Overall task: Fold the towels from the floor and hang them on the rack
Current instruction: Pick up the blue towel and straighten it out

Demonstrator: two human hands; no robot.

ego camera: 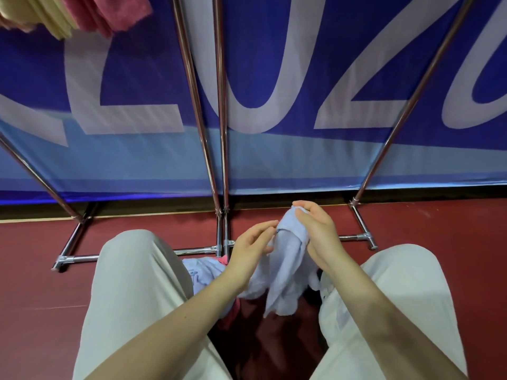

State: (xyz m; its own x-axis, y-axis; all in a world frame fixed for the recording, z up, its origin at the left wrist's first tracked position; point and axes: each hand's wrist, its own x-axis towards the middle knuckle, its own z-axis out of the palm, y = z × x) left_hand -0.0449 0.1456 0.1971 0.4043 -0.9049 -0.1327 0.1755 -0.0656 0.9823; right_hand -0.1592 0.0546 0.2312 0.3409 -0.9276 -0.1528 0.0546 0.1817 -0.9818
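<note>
Hanging limp at the frame's lower centre, the pale blue towel (285, 270) looks light and floppy, pinched near its top by the right hand (315, 231), best taken by its corners, while the left hand (251, 248) touches its edge with relaxed fingers.

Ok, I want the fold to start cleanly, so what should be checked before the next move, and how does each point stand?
1. Right hand pinches the top of the light blue towel: ok.
2. Left hand has a hold on the towel: cannot tell, its fingers lie at the edge.
3. Towel lifted off the floor: ok, it hangs between the knees.
4. Towel spread flat for folding: not ok, it hangs bunched.
5. More towels waiting: ok, a pile lies below.
6. Free room on the rack: cannot tell, only hung towels top left show.
</note>
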